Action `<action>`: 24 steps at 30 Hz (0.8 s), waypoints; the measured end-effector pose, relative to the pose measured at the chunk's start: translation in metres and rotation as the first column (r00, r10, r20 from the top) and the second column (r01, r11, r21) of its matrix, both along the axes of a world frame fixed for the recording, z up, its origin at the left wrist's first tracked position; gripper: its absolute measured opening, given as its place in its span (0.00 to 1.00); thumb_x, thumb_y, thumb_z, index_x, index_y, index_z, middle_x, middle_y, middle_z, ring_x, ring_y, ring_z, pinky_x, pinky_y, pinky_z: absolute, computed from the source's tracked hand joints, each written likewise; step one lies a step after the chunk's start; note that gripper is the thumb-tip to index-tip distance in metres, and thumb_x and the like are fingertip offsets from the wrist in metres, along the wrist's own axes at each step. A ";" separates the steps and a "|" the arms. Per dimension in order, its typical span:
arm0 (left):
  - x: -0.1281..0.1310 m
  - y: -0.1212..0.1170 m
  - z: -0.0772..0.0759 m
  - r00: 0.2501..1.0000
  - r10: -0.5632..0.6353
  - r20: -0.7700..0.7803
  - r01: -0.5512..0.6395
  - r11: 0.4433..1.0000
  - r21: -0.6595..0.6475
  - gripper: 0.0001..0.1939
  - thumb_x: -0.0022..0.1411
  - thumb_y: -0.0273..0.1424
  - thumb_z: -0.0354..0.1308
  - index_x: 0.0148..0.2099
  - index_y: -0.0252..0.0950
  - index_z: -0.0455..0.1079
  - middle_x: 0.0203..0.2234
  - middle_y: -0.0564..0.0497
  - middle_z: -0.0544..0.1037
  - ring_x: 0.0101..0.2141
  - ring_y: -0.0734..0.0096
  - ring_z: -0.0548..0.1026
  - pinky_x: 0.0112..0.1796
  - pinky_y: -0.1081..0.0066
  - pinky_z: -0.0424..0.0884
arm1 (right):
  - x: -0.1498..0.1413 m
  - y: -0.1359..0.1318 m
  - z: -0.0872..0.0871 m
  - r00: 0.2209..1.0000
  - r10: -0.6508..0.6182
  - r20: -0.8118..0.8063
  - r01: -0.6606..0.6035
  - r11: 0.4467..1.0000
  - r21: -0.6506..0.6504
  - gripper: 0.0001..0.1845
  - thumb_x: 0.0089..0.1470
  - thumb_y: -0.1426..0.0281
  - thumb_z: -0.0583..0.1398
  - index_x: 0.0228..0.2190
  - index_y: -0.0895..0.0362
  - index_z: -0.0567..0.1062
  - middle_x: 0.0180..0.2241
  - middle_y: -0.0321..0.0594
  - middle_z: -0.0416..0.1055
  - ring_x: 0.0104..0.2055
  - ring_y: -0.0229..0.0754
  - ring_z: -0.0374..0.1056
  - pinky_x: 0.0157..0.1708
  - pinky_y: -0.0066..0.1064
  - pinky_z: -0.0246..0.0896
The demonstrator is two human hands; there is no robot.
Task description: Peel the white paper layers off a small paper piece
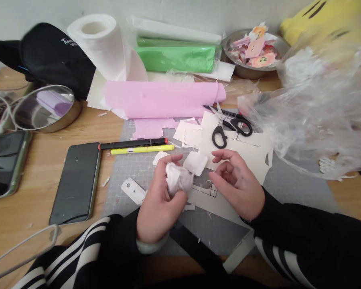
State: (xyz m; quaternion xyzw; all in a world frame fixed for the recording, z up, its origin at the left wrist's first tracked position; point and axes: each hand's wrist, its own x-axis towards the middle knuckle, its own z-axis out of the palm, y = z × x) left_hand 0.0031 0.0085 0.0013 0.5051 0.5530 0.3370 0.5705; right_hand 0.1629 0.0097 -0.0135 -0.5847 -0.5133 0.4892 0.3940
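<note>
A crumpled white wad (178, 178) sits in the left hand (161, 200), grasped between the curved fingers and the thumb, which presses on its near side. The right hand (239, 186) is released, its fingers loosely bent, to the right of the wad and apart from it. Between the two hands is one small white piece (196, 162), just beside the wad; whether they are joined I cannot tell. Beneath lies a cut pale sheet (257, 158) with black lines, spread over a gray cutting mat (303, 192). One pair of scissors (219, 137) rests on that sheet, directly beyond the right hand, partly covering a dark pen. The left hand hides one end of a white ruler (133, 190). Farther left are two more pens, one black (134, 143) and one yellow (142, 149), then two phones, the nearer (75, 182) and the outer (7, 164). A pink roll (165, 98) stretches across the mat's far edge, in front of one white roll (99, 48) and green packs (176, 58). Of two metal bowls, the left (74, 114) contains a purple roll (54, 102), the right (249, 71) colored paper pieces (255, 48). Clear plastic (325, 116) covers much of the right side, before a yellow plush (333, 18).
</note>
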 end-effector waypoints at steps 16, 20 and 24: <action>-0.005 0.000 -0.001 0.984 -0.149 0.096 0.151 0.988 -0.017 0.08 0.55 0.35 0.53 0.34 0.36 0.60 0.23 0.54 0.62 0.24 0.77 0.60 0.24 0.75 0.57 | 0.000 -0.004 0.002 0.933 0.345 0.098 -0.355 0.928 0.112 0.07 0.46 0.70 0.58 0.30 0.60 0.69 0.26 0.36 0.62 0.22 0.28 0.53 0.21 0.22 0.52; -0.004 0.001 0.000 0.965 -0.233 0.120 0.242 0.968 -0.062 0.10 0.55 0.37 0.52 0.31 0.35 0.58 0.20 0.56 0.59 0.21 0.79 0.57 0.22 0.76 0.55 | 0.000 -0.006 0.004 0.924 0.379 0.055 -0.383 0.920 0.085 0.06 0.49 0.70 0.56 0.25 0.60 0.67 0.20 0.32 0.59 0.20 0.28 0.53 0.20 0.21 0.50; -0.003 0.003 0.001 0.964 -0.259 0.054 0.261 0.964 -0.043 0.10 0.56 0.36 0.51 0.28 0.34 0.60 0.18 0.57 0.59 0.21 0.80 0.56 0.23 0.77 0.55 | -0.001 -0.006 0.006 0.914 0.394 0.098 -0.404 0.906 0.129 0.05 0.48 0.71 0.56 0.24 0.60 0.67 0.21 0.33 0.60 0.22 0.29 0.54 0.22 0.22 0.52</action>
